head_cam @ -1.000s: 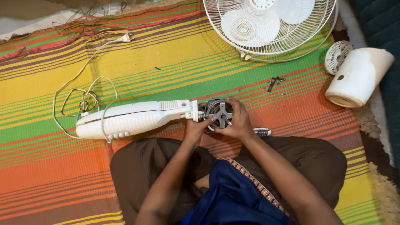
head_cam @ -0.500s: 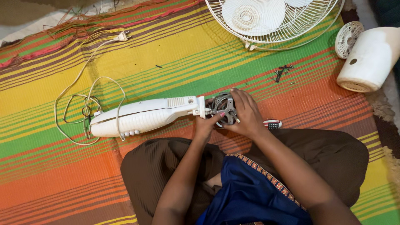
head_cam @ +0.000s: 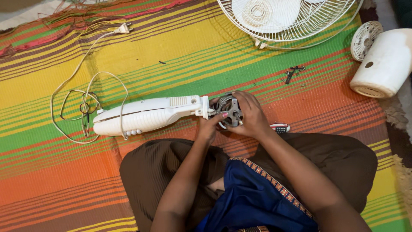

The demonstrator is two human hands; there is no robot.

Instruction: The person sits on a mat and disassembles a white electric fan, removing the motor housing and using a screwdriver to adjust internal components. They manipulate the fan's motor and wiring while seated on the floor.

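Observation:
A white fan stand body (head_cam: 146, 116) lies on its side on the striped mat (head_cam: 180, 51), its bare metal motor (head_cam: 228, 109) at the right end. My right hand (head_cam: 251, 116) wraps around the motor from the right. My left hand (head_cam: 209, 126) grips the motor's near side, thumb on its face. A white power cord (head_cam: 86, 92) trails left from the stand body to a plug (head_cam: 124, 29).
A white fan guard with blades (head_cam: 287, 17) lies at the top right. A white motor cover (head_cam: 384, 64) rests at the right edge, with a small round grille (head_cam: 365, 38) beside it. Dark screws (head_cam: 293, 73) lie on the mat. A red-handled tool (head_cam: 281, 127) sits by my knee.
The view has shifted a little, so everything sits further right in frame. Both hands stay on the motor with only small finger changes.

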